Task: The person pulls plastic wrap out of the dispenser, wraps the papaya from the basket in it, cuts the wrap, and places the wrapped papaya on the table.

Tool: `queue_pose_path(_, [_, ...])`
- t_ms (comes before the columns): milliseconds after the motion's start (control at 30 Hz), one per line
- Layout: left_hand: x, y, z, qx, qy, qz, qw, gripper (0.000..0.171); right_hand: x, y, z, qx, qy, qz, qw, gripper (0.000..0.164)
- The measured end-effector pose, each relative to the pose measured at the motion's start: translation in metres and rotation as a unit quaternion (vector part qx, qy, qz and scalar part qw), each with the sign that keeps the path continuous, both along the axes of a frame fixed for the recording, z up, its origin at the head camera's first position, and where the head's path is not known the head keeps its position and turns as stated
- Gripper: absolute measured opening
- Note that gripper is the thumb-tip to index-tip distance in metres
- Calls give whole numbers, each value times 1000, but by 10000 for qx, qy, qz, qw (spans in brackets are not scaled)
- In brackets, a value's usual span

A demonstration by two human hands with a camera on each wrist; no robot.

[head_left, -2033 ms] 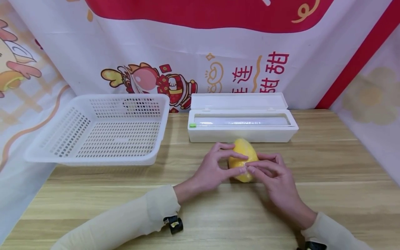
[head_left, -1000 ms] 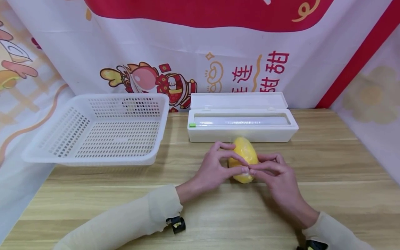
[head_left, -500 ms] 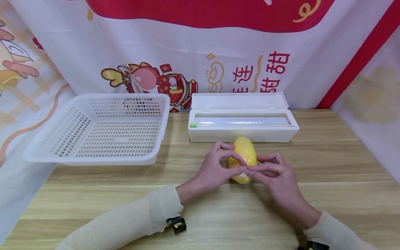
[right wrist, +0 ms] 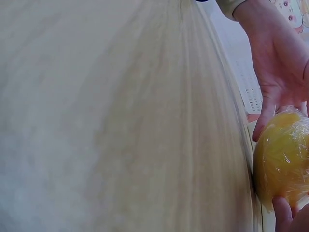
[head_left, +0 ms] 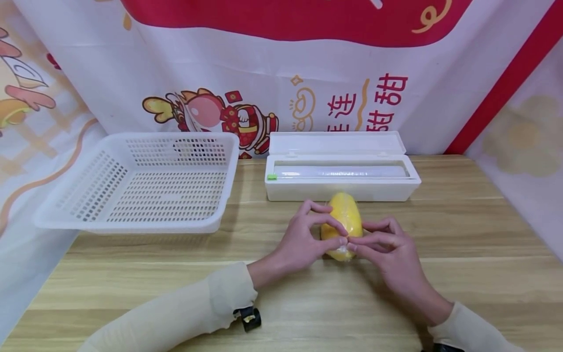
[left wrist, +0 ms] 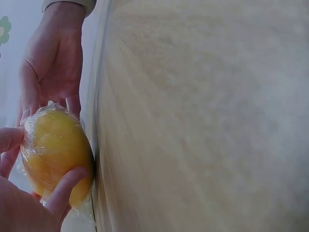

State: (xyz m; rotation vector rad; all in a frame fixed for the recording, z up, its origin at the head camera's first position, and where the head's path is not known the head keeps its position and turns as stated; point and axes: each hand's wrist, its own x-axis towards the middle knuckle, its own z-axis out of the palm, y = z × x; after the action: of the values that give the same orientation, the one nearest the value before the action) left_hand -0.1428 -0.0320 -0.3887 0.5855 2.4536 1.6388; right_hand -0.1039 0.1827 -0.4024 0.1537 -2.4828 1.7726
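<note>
A yellow mango (head_left: 345, 210), wrapped in clear, wrinkled cling film (left wrist: 33, 140), stands lengthwise on the table between the hands. My left hand (head_left: 301, 239) holds its left side, with the thumb and index finger pinching at the film on top. From the other side my right hand (head_left: 393, 249) brings its thumb and index fingertips to the same spot, its other fingers along the mango's right flank. In the left wrist view, film gathers at the mango's end (left wrist: 53, 107). Both wrist views show fingers against its lower side, right by the wooden surface.
Just beyond the mango sits a white cling film dispenser (head_left: 343, 190), lid raised, a roll (head_left: 343, 171) inside and a green slider (head_left: 271, 177) at its left. A white perforated basket (head_left: 149, 226) stands at left on the wooden table (head_left: 308, 308). A printed cloth (head_left: 246, 54) hangs behind.
The mango has turned slightly and its near end has come a little toward me. Both hands' fingertips have shifted slightly down and left along the film. The dispenser and basket stay put.
</note>
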Motion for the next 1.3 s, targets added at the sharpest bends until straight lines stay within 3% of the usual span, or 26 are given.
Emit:
queue_pose_path(333, [1, -6, 1, 99, 42, -47, 9999, 17, 3, 9, 4, 14, 74, 277, 9996, 21])
queue_pose_path(533, [2, -3, 1, 116, 103, 134, 9998, 51, -1, 18, 6, 43, -295, 126, 9995, 34])
queue_pose_path(767, [5, 6, 2, -138, -25, 647, 9978, 84, -30, 30, 10, 456, -285, 239, 9983, 53])
queue_pose_path(900, [4, 11, 1, -145, 7, 835, 9964, 84, -50, 33, 6, 754, -155, 440, 9961, 56])
queue_pose_path(1000, [2, 11, 1, -107, 34, 833, 9965, 80, -63, 32, 1, 540, 34, 545, 9970, 53])
queue_pose_path(1133, [-2, 4, 1, -242, 92, 568, 9980, 70, -72, 34, -3, 313, 97, 818, 9961, 49])
queue_pose_path(1300, [-8, -6, 2, -460, 135, 176, 9987, 64, -75, 41, 0, 630, -280, 1213, 9902, 52])
